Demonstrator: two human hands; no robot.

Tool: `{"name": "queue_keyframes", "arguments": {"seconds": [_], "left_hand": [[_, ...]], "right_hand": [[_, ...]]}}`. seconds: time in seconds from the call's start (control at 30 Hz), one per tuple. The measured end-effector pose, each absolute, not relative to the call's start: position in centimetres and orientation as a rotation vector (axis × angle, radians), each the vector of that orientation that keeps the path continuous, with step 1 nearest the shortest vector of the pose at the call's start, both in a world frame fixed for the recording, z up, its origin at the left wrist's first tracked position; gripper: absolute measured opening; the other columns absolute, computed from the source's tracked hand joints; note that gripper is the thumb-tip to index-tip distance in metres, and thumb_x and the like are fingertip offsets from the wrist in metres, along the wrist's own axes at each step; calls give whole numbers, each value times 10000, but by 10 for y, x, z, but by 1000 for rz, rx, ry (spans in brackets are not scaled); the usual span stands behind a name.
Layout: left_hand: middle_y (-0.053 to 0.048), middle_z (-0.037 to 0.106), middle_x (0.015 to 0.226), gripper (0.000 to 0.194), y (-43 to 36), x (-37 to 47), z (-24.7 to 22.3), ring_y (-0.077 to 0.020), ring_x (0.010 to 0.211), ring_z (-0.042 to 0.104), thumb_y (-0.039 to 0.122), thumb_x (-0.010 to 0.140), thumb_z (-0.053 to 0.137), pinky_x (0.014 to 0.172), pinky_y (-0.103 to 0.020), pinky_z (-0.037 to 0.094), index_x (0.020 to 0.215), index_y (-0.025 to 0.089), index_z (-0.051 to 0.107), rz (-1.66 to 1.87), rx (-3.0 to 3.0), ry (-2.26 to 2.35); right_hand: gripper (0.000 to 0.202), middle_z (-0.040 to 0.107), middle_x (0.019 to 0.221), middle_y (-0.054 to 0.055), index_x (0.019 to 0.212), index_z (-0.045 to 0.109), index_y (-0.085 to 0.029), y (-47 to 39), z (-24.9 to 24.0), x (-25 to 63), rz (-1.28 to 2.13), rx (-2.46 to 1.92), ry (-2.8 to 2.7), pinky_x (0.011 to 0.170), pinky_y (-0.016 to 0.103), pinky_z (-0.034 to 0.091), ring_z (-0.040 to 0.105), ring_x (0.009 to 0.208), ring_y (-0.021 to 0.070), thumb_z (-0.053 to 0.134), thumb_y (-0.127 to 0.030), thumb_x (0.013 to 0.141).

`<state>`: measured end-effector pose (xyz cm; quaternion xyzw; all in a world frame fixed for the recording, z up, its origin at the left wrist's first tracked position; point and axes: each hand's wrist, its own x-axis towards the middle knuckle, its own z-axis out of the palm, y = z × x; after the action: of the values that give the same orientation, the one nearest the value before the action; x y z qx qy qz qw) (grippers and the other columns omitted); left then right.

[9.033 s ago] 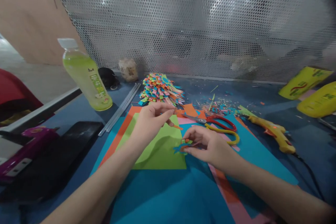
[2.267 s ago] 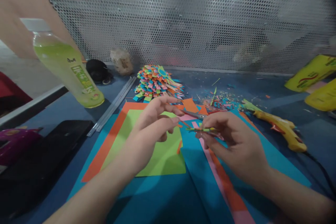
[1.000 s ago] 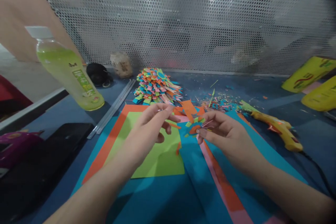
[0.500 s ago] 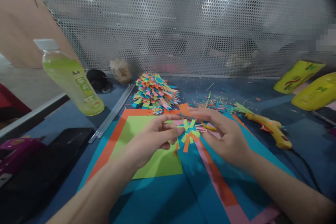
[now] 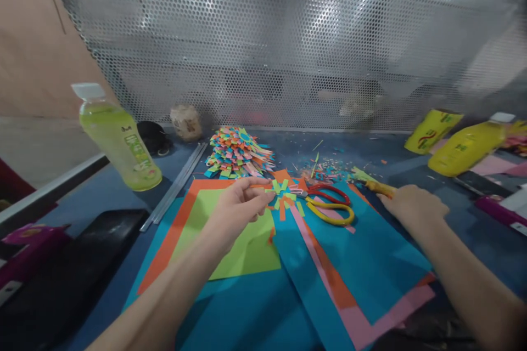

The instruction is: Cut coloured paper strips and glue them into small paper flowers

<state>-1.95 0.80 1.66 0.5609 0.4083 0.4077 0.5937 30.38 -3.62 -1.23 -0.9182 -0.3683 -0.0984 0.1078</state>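
My left hand [image 5: 242, 203] pinches a small paper flower [image 5: 283, 195] made of lime green, blue and orange strips, over the middle of the paper stack. My right hand [image 5: 414, 209] is wrapped round a yellow glue gun [image 5: 379, 188]; its body is mostly hidden, and the nozzle points left. Between the hands lie scissors [image 5: 334, 221] with one red and one yellow handle, their blades mostly out of sight. Under the left hand are a lime green sheet [image 5: 230, 255] and an orange sheet [image 5: 162, 255]. Blue sheets [image 5: 362, 263] and long pink strips [image 5: 307, 244] spread to the right.
Behind the papers stands a multicoloured pile of finished paper flowers [image 5: 236, 153]. Tiny paper scraps [image 5: 329, 169] lie beside it. Clear glue sticks [image 5: 175, 186] and a green drink bottle [image 5: 123, 148] are at left. Two yellow containers, including a bottle [image 5: 465, 148], stand at right. Perforated metal [image 5: 263, 44] closes the back.
My right hand has moved right, from beside the paper flower to the glue gun, and taken hold of it. The scissors now show. My left hand still pinches the flower.
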Motion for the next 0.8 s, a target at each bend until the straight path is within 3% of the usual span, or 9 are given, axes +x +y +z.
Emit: {"name": "queue_keyframes", "arguments": {"seconds": [0.13,0.23,0.43,0.57,0.67,0.8], "left_hand": [[73,482,530,262,9,-19,16,-30,436,361,268,677,674,423,-180,236,883,161,553,981,1347,951],[62,502,552,258,9,-18,16,-30,443,374,271,690,666,430,-185,247,888,154,550,982,1373,978],[62,507,542,250,9,-16,14,-34,439,387,277,698,650,437,-190,261,895,153,557,940,1396,1029],[69,497,543,277,8,-15,13,-33,448,394,301,697,650,446,-183,273,908,151,552,933,1414,1014],[79,470,508,289,8,-15,13,-36,440,385,306,689,659,432,-178,253,903,150,545,937,1417,1004],[75,474,498,280,9,-15,12,-43,433,396,293,680,663,424,-180,262,881,142,538,969,1417,1033]], "right_hand": [[451,518,452,92,471,554,-181,-42,-24,326,-275,-2585,-1234,389,352,358,546,401,232,551,-576,688],[473,493,425,32,424,488,-233,-46,-22,335,-191,-2446,-1385,357,296,297,436,296,136,498,-591,732],[415,452,372,22,472,396,-262,-57,6,314,-214,-2314,-1435,357,292,322,447,309,160,496,-533,769],[218,585,650,47,754,479,-225,-75,26,253,-685,-1866,-1557,484,299,446,597,588,218,629,-377,705],[298,571,838,114,910,455,-185,-84,30,211,-997,-1487,-1680,666,340,508,590,841,266,648,-301,714],[353,552,952,136,984,437,-187,-83,26,188,-1148,-1268,-1727,742,335,517,576,877,231,673,-227,725]]}}
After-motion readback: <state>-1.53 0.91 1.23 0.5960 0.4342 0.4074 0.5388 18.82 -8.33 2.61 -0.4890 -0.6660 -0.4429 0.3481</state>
